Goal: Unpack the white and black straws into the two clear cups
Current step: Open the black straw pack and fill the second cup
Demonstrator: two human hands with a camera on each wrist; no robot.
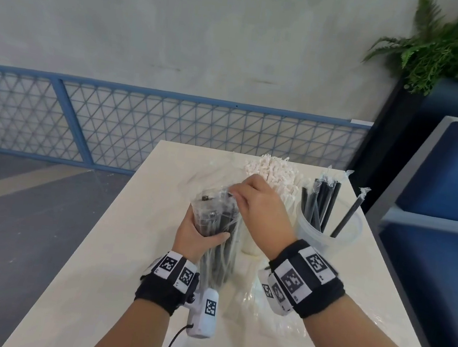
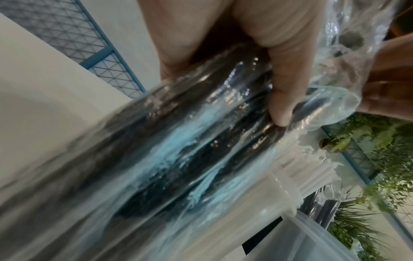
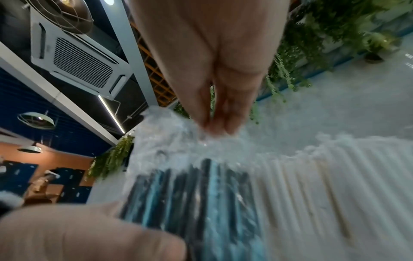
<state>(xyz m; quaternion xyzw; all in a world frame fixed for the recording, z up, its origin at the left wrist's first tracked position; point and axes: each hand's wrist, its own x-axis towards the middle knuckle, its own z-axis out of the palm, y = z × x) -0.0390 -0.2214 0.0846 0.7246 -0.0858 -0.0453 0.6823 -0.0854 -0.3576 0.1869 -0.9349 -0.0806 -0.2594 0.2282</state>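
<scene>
A clear plastic bag of wrapped black straws (image 1: 217,229) stands upright over the table's middle. My left hand (image 1: 198,234) grips its middle, thumb across the front (image 2: 281,98). My right hand (image 1: 250,201) reaches into the bag's open top, and its fingertips (image 3: 214,127) pinch at the crinkled plastic above the straw ends (image 3: 201,194). Behind my right hand a cup (image 1: 250,247) holds a dense bunch of white straws (image 1: 274,170). At the right, a wide clear cup (image 1: 327,230) holds several wrapped black straws (image 1: 322,204).
The white table (image 1: 116,246) has its left edge near my left forearm. Crumpled clear plastic (image 1: 277,315) lies under my right wrist. A blue bench (image 1: 441,254) is right of the table, a plant (image 1: 451,41) behind it, and a blue mesh railing (image 1: 141,129) beyond.
</scene>
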